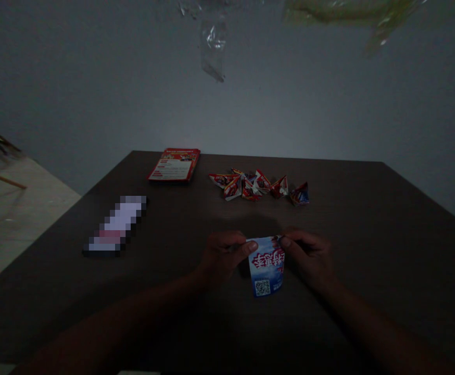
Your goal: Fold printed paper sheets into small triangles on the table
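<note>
A blue-and-white printed leaflet (265, 265), with red lettering and a QR code, is held up over the dark table in front of me. At its upper left corner, my left hand (227, 255) pinches it between thumb and fingers. My right hand (309, 252) grips the upper right corner, where the paper looks bent or curled. Beyond my hands lie several folded paper shapes (262, 182), mostly red and white, in a loose cluster. A blue one (300, 194) sits at the right end of them.
A stack of red-and-white leaflets (175, 165) lies at the table's far left. Nearer on the left is a phone (118, 224), its screen blurred out. The table (368, 208) meets a grey wall (290, 104) with tape and a clear plastic piece (213, 49) stuck to it.
</note>
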### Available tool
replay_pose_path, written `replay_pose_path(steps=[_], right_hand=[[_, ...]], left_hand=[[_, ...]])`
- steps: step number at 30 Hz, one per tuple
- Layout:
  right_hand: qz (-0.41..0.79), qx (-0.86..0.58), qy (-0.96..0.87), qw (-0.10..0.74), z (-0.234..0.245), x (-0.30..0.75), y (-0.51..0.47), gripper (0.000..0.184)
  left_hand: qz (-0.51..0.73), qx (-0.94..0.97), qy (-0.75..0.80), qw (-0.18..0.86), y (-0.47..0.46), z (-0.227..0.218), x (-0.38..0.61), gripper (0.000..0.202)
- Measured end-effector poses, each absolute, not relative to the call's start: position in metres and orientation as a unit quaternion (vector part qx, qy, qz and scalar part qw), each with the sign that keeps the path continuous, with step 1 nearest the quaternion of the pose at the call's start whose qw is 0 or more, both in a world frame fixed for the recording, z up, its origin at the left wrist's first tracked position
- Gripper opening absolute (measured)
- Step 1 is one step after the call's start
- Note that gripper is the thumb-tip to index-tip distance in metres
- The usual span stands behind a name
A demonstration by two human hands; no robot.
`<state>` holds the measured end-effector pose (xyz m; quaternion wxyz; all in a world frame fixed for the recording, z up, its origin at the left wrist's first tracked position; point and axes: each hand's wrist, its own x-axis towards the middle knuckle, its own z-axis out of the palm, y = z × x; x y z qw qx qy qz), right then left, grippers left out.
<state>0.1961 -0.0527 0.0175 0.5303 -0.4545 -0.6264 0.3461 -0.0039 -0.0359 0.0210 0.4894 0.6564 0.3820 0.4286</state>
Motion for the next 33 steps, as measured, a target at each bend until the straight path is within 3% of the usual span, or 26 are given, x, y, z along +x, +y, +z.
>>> replay_pose_path(steps=[18,25,33], right_hand=[[0.366,-0.459,-0.619,0.522,0.0160,0.1959,-0.0524,0.015],[0.399,-0.469,-0.630,0.474,0.0197,0.1940,-0.0506,0.019],[0.442,-0.488,-0.610,0.442,0.0211,0.1908,-0.0496,0.020]], left_hand=[[0.414,0.667,0.374,0.493,-0.0345,0.0183,-0.0057,0.030],[0.371,0.659,0.368,0.541,-0.0322,0.0178,-0.0049,0.021],[0.401,0.669,0.405,0.478,-0.0299,0.0229,-0.0037,0.019]])
